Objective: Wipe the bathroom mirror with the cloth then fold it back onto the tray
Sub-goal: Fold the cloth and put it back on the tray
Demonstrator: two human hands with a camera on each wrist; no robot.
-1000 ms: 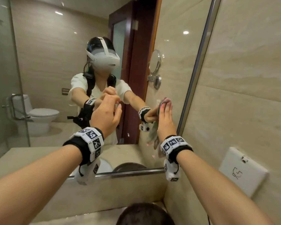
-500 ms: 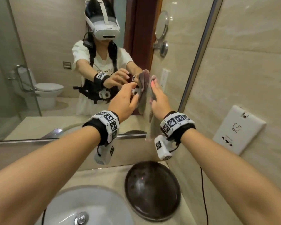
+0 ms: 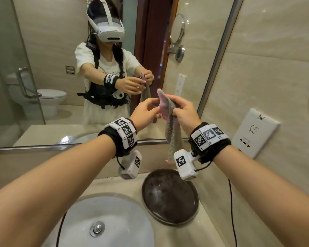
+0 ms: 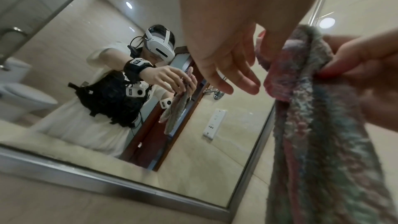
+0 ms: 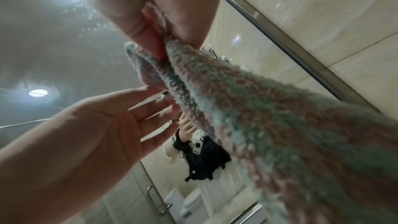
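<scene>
A fluffy pink, green and grey cloth (image 3: 171, 132) hangs in a long bunch in front of the mirror (image 3: 52, 41), clear of the glass. My right hand (image 3: 176, 108) pinches its top end between thumb and fingers, seen close in the right wrist view (image 5: 163, 40). My left hand (image 3: 152, 109) is just left of it with straight, relaxed fingers. Its fingertips (image 5: 165, 98) touch the cloth's (image 5: 247, 108) edge without gripping. In the left wrist view the cloth (image 4: 312, 125) drops beside those fingers (image 4: 237, 83). The dark round tray (image 3: 169, 198) lies bare on the counter below the cloth.
A white sink (image 3: 105, 220) with a metal drain sits left of the tray. A white socket plate (image 3: 255, 132) is on the right tiled wall, and a black cable (image 3: 232, 211) runs down beside the tray. The mirror's metal frame (image 3: 61, 147) runs along the counter's back.
Both hands have come down and back from the glass. The cloth, pressed flat on the mirror before, now hangs pinched from my right hand. My view has tilted down onto tray and sink.
</scene>
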